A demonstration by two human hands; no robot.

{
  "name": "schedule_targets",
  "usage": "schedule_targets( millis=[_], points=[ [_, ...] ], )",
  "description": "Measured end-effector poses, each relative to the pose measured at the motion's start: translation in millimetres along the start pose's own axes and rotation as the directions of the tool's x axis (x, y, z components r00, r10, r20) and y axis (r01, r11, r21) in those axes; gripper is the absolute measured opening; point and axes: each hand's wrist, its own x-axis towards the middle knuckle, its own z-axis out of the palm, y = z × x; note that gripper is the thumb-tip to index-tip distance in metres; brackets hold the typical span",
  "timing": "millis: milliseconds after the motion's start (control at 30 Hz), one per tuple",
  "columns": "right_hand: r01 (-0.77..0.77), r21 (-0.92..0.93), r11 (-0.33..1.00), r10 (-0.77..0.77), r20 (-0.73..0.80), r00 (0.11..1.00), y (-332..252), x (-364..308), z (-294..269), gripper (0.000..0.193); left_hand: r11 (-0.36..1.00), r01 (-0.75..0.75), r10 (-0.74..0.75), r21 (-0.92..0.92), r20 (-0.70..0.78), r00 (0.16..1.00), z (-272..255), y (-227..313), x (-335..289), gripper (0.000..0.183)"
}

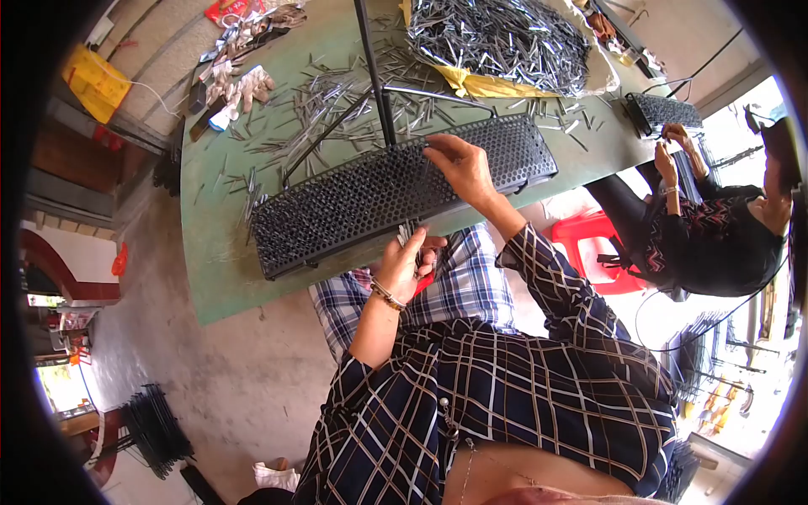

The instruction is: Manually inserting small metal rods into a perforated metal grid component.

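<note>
A long black perforated rack point(404, 185) with rows of round holes stands at a slant on the green table in front of me. Its left part looks filled with small dark pieces; the holes toward the right look bare. My left hand point(406, 263), palm up below the rack's near edge, closes around a small bunch of slim dark strips point(410, 230). Over the middle of the rack, my right hand point(463, 168) has its thumb and fingers pinched together close to the holes. Whatever is between those fingertips is too small to make out.
Loose strips point(328, 118) lie scattered behind the rack. A large heap of them point(505, 42) rests on yellow sheeting at the back. Upright black rods point(374, 67) rise behind the rack. Gloves point(248, 91) lie at left. At right, a co-worker point(715, 227) handles a similar rack point(665, 114).
</note>
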Motion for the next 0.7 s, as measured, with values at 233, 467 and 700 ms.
schedule_targets(
  millis=[233,467,700],
  points=[
    [0.136,-0.118,0.984,-0.131,0.052,0.990,13,-2,11,0.022,0.993,0.043,-0.040,-0.113,0.027,0.999,-6,1,-6,0.017],
    [0.534,-0.357,0.767,-0.501,0.187,0.845,12,-2,6,0.018,0.993,0.036,-0.031,-0.116,0.041,0.999,-6,5,-7,0.022],
    [0.576,-0.383,0.722,-0.542,0.203,0.815,7,-5,6,0.016,0.995,-0.014,0.027,-0.099,0.123,0.992,-3,7,-9,0.026]
  ],
)
